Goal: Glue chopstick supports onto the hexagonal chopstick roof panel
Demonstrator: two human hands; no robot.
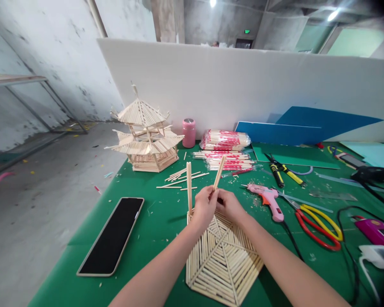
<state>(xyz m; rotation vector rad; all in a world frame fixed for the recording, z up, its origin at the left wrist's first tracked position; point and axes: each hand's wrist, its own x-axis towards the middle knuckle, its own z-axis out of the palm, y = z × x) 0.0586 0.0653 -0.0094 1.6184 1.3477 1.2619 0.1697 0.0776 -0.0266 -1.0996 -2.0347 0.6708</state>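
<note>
A hexagonal panel of wooden sticks (211,273) lies flat on the green table below my forearms. Over its far edge my left hand (205,208) is closed around a short bundle of wooden sticks (219,172), which leans slightly right. My right hand (231,206) meets it from the right with curled fingers at the bundle's lower part; its fingertips are partly hidden, as is the bundle's lower end. At the panel's far left corner another stick post (189,187) stands upright, touched by neither hand.
A stick pagoda model (147,145) stands at the back left, beside a pink jar (188,133) and bagged sticks (225,140). Loose sticks (179,177) lie nearer. Rightward are a pink glue gun (265,197), pliers (277,172), scissors (323,226) and cables. A phone (112,236) lies left.
</note>
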